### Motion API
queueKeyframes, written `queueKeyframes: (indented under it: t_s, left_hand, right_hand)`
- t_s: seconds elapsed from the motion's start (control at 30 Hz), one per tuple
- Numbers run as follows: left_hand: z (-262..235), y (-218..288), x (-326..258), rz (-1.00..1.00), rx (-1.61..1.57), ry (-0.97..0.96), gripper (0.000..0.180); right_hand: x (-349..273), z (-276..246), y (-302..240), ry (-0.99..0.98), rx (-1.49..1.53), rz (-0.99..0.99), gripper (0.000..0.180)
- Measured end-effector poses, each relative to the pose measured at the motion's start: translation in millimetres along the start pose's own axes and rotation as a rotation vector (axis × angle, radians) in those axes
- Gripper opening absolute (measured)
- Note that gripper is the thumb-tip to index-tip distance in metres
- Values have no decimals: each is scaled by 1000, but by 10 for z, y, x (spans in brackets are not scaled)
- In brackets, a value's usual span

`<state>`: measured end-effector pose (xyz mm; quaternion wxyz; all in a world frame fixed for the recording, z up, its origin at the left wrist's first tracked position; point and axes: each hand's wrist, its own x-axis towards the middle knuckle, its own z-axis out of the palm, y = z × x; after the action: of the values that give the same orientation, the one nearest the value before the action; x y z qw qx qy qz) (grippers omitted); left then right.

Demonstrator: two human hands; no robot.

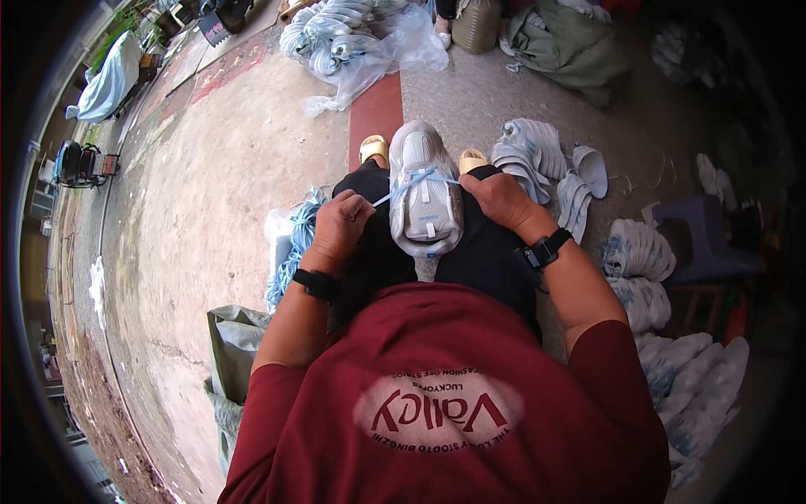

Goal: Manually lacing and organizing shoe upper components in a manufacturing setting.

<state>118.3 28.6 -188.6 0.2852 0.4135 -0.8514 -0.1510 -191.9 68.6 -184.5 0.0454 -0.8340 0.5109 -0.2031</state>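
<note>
Blue lace [416,177] end hidden in left hand [342,220]; second person [444,39] cropped by top edge; dim bundle [687,55] perhaps bagged.

A worn concrete yard [218,160] with vehicles and soft sacks around its edges.
At far left, a vehicle under a pale blue cover [116,76] stands near green plants [128,27]; below it in view sits a dark cart-like vehicle [80,164], and farther down a white scrap [98,290] lies on the ground. A reddish-brown stripe [376,113] runs along the concrete at top centre, with clear plastic sheeting [424,46] at its upper end. To the right stands a tan container [477,25], then a slumped olive-green sack [567,50]. At right is a blue-grey plastic chair [701,239], beside what may be a wooden frame [703,307], too dim to be sure. A grey-green sack [220,370] rests at lower left.
</note>
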Motion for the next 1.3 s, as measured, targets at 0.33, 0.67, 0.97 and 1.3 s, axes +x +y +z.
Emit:
queueKeyframes:
  t_s: [0.33,0.67,0.97,1.3]
  left_hand:
    - [-1060,-1594,-1477,-803,-580,15,8]
    - [-2495,-2334,-3398,-1119,-445,125,10]
    - [-3132,-2363,-4429,-1341,-18,295,11]
    - [-810,-1791,-2839,-1522,-550,91,27]
  right_hand:
    - [-1337,-527,757,152,293,538,10]
    - [-4247,-2111,1525,7,-52,1103,17]
    - [-5399,-2905,1103,328,180,1515,13]
    - [-3355,-853,837,173,1161,1451,19]
